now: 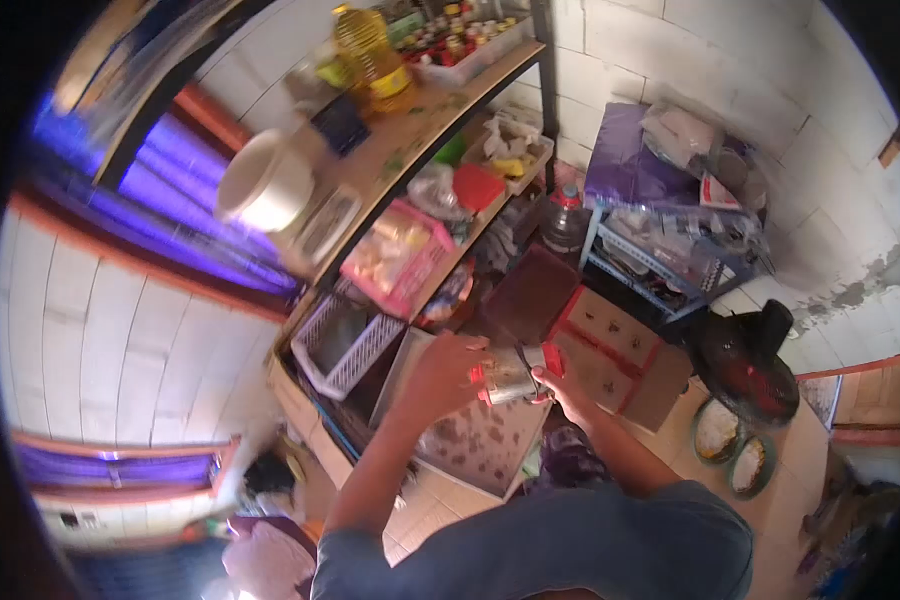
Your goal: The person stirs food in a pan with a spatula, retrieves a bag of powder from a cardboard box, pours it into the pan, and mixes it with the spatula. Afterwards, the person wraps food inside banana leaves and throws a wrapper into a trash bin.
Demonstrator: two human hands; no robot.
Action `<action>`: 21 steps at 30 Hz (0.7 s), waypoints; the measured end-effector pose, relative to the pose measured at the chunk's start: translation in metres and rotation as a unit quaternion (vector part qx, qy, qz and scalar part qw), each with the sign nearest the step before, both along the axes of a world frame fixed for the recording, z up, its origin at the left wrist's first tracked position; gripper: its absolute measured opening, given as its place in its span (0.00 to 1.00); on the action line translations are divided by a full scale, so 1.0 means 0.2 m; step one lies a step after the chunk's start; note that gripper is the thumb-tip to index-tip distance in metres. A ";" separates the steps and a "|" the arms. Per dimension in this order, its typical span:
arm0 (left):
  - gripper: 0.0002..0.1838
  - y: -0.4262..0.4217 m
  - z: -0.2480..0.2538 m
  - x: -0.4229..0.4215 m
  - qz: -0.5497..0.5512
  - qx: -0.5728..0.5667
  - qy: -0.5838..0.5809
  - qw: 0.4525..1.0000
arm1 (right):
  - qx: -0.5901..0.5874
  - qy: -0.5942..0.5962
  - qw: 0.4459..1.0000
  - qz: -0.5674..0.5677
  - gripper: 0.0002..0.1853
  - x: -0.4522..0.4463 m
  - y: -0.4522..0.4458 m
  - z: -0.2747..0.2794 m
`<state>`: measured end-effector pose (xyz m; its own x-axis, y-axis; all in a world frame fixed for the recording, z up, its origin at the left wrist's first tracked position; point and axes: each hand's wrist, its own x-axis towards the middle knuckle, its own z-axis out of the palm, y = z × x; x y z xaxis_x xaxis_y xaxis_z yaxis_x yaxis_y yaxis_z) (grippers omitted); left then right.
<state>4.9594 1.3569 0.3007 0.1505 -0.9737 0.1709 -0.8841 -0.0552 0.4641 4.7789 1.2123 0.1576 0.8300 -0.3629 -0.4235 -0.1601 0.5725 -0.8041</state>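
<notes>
In front of my body, a silvery cylinder with red end pieces [510, 382] is held above a large speckled tray [480, 440]. My right hand [560, 388] grips its right end, with the thumb on the metal side. A thin dark strip crosses the cylinder near that thumb; I cannot tell what it is. At the cylinder's left end is my left hand [448, 372], its fingers bent toward the red piece. Whether those fingers grip it or only touch it is unclear.
On the left, a shelf [460, 110] carries an oil bottle [372, 60], a white bucket [265, 180] and a pink basket [402, 262]. A lilac basket [345, 345] sits below. Rightward are a flattened cardboard box [610, 350], a black fan-like object [745, 365] and green slippers [750, 465].
</notes>
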 end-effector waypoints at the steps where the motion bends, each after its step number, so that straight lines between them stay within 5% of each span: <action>1: 0.23 -0.13 0.04 0.19 0.035 -0.009 -0.041 0.998 | -0.016 -0.010 1.000 -0.023 0.37 0.13 -0.13 -0.07; 5: 0.23 -0.63 0.10 0.93 0.163 -0.080 -0.176 0.967 | -0.010 -0.044 0.985 -0.168 0.36 0.75 -0.71 -0.30; 11: 0.25 -0.89 -0.12 1.44 0.246 0.009 -0.228 0.942 | -0.098 -0.086 0.943 -0.307 0.36 1.80 -1.54 -0.40; 15: 0.23 -0.91 -0.17 1.46 0.298 0.020 -0.202 0.933 | -0.423 -0.080 0.814 -0.391 0.38 2.55 -1.99 -0.61; 21: 0.22 -0.88 -0.21 1.47 0.317 0.056 -0.241 0.915 | -0.514 0.053 0.818 -0.252 0.35 3.27 -2.29 -0.97</action>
